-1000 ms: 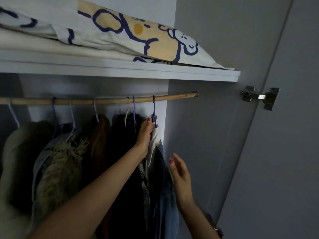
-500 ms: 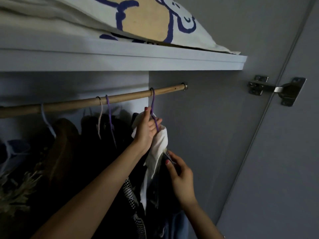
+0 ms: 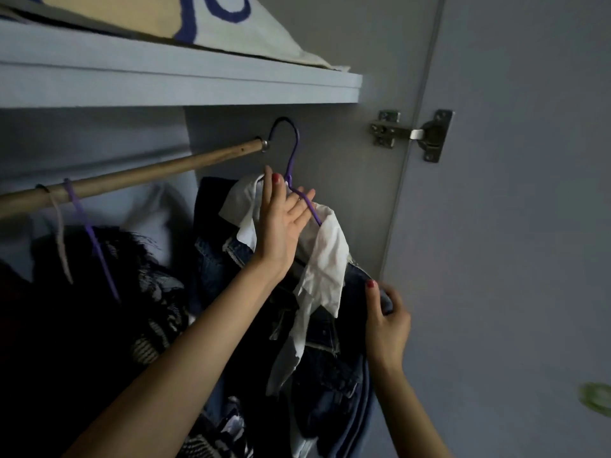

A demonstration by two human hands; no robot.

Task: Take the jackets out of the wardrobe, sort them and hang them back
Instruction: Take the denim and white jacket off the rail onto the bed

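A purple hanger (image 3: 293, 142) carries a dark denim jacket (image 3: 330, 375) with a white garment (image 3: 325, 259) draped over it. Its hook is off the wooden rod (image 3: 148, 175), in the air just past the rod's right end. My left hand (image 3: 281, 223) holds the hanger at its neck, thumb pointing up. Lower right, my right hand (image 3: 385, 320) grips the jacket's denim at its right shoulder. More dark jackets (image 3: 99, 292) hang on the rod to the left, on a purple hanger (image 3: 96, 246) and a pale one.
A grey shelf (image 3: 198, 84) runs just above the rod, with a patterned pillow (image 3: 231, 24) on top. The wardrobe's side wall and a metal hinge (image 3: 413, 133) are close on the right, beside the open door (image 3: 512, 226).
The purple hanger has been lifted off the rod and moved right, past its end. My right hand went from touching the denim to gripping it. The camera has moved closer.
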